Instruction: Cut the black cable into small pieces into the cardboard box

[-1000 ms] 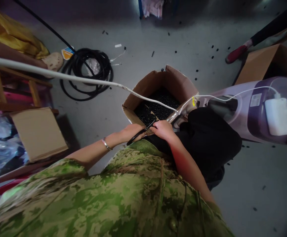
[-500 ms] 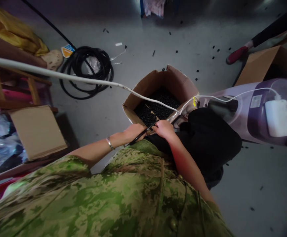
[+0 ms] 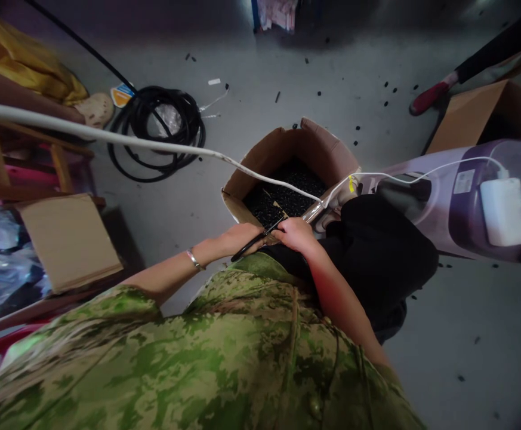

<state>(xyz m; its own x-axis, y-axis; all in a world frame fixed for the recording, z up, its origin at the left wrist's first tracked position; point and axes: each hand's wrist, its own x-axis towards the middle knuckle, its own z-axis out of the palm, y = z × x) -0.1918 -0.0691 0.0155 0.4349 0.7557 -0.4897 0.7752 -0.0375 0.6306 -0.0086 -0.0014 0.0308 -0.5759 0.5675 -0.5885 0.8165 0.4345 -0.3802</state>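
My left hand [image 3: 241, 237], with a silver bracelet on its wrist, is closed around the black handle of what look like scissors [image 3: 247, 246]. Their narrow blade slants up to the right, toward the fingers of the other hand. My right hand [image 3: 296, 233] is closed close beside it, at the blade end; whatever is in its fingers is too small or hidden. Both hands are over the near edge of an open cardboard box [image 3: 332, 143]. Many small black pieces [image 3: 302, 182] fill its bottom, and a light brown scrap [image 3: 280, 209] lies among them.
A white cable [image 3: 162, 143] crosses in front of the box to a purple-grey machine [image 3: 439, 197] with a white adapter [image 3: 505, 212]. Coiled black hose [image 3: 112, 149] lies on the floor. Cardboard boxes stand left and right. Other people's feet show at both sides.
My left hand has shifted slightly, and more of the black handle shows below it. The right hand stays nearly in place. The box and floor items look the same.
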